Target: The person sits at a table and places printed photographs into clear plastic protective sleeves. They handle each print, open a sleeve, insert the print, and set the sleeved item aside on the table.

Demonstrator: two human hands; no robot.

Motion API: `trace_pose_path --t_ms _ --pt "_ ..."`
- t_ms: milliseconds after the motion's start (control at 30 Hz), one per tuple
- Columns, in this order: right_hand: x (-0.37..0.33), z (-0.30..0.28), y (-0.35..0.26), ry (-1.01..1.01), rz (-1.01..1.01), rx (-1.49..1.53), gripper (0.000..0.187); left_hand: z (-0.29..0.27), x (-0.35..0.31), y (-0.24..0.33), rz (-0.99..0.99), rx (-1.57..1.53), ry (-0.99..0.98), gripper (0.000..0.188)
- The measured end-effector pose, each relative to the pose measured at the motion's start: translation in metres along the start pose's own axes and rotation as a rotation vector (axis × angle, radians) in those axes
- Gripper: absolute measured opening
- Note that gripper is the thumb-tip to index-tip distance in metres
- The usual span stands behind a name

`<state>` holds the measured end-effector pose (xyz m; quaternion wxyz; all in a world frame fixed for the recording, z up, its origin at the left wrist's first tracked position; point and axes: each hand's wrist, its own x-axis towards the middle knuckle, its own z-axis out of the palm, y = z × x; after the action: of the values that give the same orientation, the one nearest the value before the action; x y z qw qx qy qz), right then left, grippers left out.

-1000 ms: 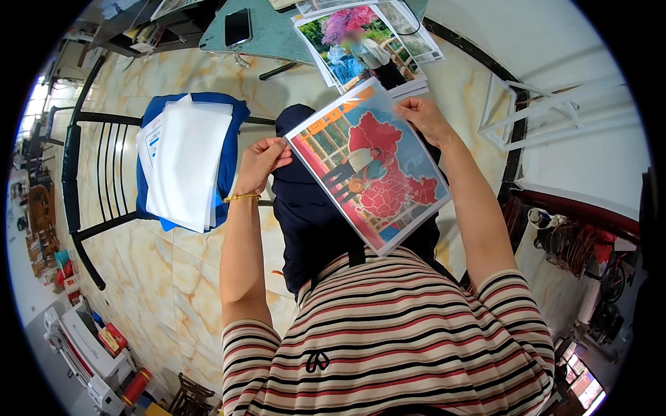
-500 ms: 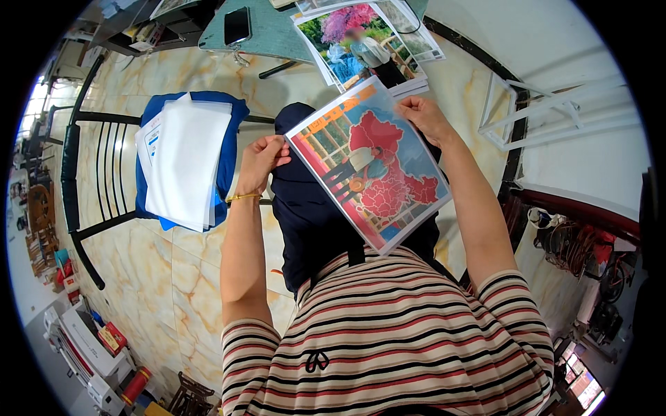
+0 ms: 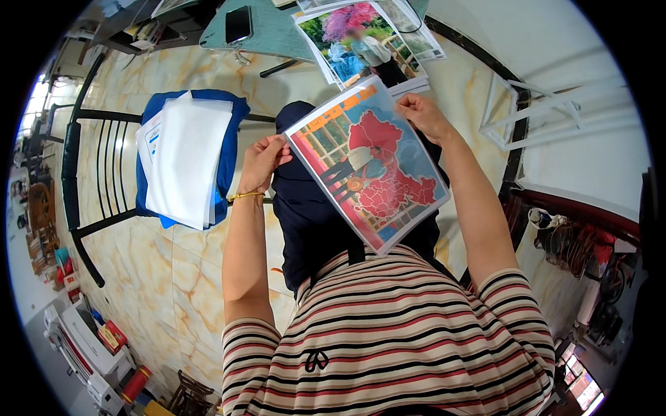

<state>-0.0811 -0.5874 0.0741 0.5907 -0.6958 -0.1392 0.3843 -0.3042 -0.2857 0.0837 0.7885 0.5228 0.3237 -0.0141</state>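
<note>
Over my lap I hold a glossy printed sheet [image 3: 388,197] with a clear plastic border, tilted, showing a red map over a colourful picture. My left hand [image 3: 263,163] pinches its left corner between thumb and fingers. At the upper right edge my right hand [image 3: 424,119] is closed on the same sheet. Just beyond it, a stack of colour photo prints [image 3: 395,35] overhangs the near edge of a green table [image 3: 277,28]. To my left, a pile of milky translucent sheets [image 3: 189,163] lies on a blue-covered chair seat [image 3: 239,109].
A black phone [image 3: 238,25] rests on the table. The chair's black metal back [image 3: 71,177] is on the left. A white metal frame [image 3: 527,114] leans by the wall at right. A white machine [image 3: 80,347] stands at the lower left, with cables [image 3: 565,243] at the right.
Both hands keep their grip on the printed sheet, and it has barely shifted. Glare on its surface looks slightly different.
</note>
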Motion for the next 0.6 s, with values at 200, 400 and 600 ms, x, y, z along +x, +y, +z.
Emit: trace_pose_path --t_ms 200,400,600 --pt "-0.002 0.003 -0.007 0.005 0.040 0.013 0.010 -0.002 -0.003 0.000 -0.009 -0.036 -0.002 0.017" --pt "-0.002 0.004 -0.009 0.032 0.082 0.021 0.011 -0.001 -0.005 -0.001 -0.002 -0.087 -0.002 0.015" --pt "0.000 0.006 -0.010 0.029 0.088 0.013 0.012 0.000 -0.008 -0.001 0.012 -0.106 -0.004 0.016"
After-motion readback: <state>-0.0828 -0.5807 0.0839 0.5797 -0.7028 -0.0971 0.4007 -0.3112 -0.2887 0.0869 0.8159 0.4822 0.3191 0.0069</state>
